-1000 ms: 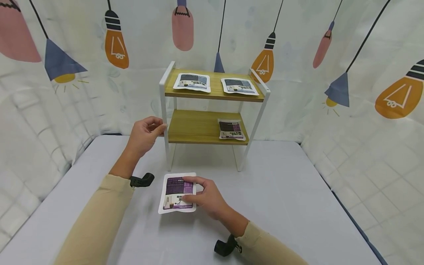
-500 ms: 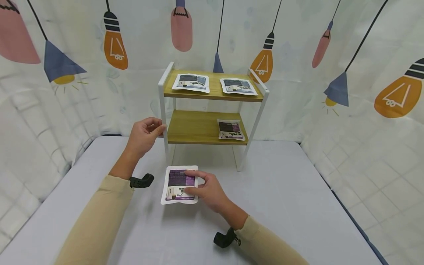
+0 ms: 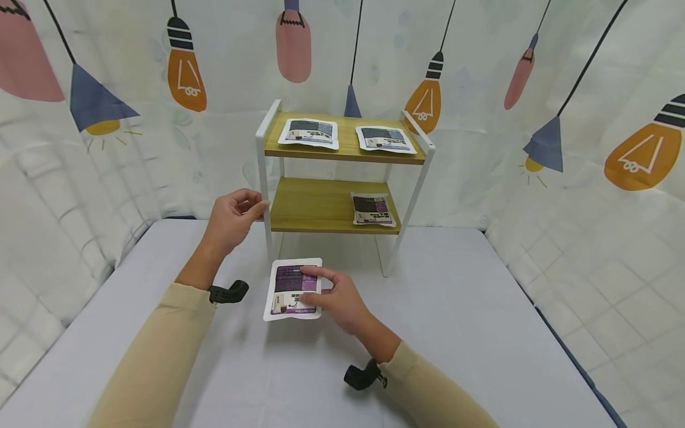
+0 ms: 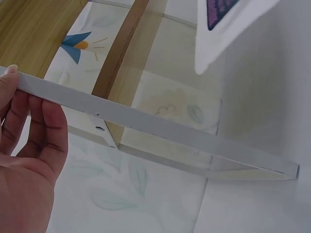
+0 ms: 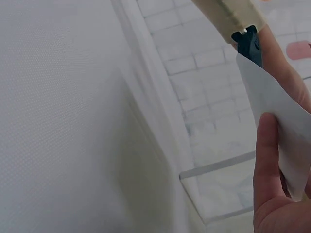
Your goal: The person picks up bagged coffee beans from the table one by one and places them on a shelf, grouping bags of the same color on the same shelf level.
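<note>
In the head view my right hand [image 3: 342,302] pinches a white-edged purple pouch [image 3: 283,291] by its right side, holding it above the table in front of a two-tier shelf [image 3: 316,208]. The pouch's plain back [image 5: 279,102] shows in the right wrist view, with fingers on both faces. My left hand [image 3: 232,217] grips the shelf's white left upright. Seen from the left wrist, the thumb lies on one side of that upright [image 4: 146,119] and the fingers curl on the other.
Two blue-labelled pouches, one left [image 3: 308,132] and one right [image 3: 386,139], lie on the upper tier. A purple pouch [image 3: 373,210] lies at the right of the lower tier. The table [image 3: 455,309] has a white cover. Patterned cloth [image 3: 225,142] hangs behind.
My right hand has carried the purple pouch forward, towards the shelf, and slightly right. The left hand keeps its grip on the upright, and the shelf's pouches stay put.
</note>
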A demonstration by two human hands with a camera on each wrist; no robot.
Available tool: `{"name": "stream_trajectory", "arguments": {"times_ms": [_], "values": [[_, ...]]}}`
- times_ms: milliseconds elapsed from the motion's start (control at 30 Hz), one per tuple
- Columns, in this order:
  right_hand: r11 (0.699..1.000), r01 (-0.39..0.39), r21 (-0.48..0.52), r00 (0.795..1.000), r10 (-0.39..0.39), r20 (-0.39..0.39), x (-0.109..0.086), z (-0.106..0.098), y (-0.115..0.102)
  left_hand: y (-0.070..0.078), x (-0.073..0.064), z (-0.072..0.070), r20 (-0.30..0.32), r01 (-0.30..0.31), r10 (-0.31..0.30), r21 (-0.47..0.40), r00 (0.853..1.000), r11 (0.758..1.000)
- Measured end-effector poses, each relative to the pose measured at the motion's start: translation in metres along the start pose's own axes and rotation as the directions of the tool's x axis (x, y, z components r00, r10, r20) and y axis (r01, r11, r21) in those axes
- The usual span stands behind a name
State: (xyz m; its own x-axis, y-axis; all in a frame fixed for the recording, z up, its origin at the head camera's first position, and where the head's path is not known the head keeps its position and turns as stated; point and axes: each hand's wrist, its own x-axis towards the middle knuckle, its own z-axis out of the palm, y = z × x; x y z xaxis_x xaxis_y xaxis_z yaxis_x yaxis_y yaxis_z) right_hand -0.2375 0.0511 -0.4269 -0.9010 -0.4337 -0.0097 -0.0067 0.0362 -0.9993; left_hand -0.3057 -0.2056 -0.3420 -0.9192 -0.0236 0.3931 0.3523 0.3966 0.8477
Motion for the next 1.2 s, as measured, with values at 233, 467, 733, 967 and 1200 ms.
{"name": "stream_trajectory", "arguments": {"times_ms": [233, 467, 733, 967, 1200], "values": [[1.000, -0.013, 0.002, 1.000, 0.013, -0.024, 0.004, -0.002, -0.003, -0.001, 0.001, 0.001, -0.005, -0.011, 0.011, -0.015, 1.000, 1.000], [1.000, -0.001, 0.006, 1.000, 0.001, -0.021, 0.009, -0.004, -0.006, -0.001, 0.000, 0.001, -0.012, -0.011, 0.011, -0.005, 1.000, 1.000], [1.000, 0.021, 0.014, 1.000, -0.020, -0.018, 0.013, -0.007, -0.013, 0.000, 0.000, 0.001, -0.011, -0.004, 0.004, 0.000, 1.000, 1.000], [0.999, 0.047, 0.023, 0.999, -0.047, -0.015, 0.018, -0.010, -0.019, -0.001, 0.000, 0.001, -0.008, -0.001, 0.001, -0.017, 1.000, 1.000], [0.995, 0.077, 0.067, 0.997, -0.077, 0.000, 0.023, -0.012, -0.022, -0.001, 0.000, 0.001, -0.008, -0.007, 0.007, -0.019, 1.000, 1.000]]}}
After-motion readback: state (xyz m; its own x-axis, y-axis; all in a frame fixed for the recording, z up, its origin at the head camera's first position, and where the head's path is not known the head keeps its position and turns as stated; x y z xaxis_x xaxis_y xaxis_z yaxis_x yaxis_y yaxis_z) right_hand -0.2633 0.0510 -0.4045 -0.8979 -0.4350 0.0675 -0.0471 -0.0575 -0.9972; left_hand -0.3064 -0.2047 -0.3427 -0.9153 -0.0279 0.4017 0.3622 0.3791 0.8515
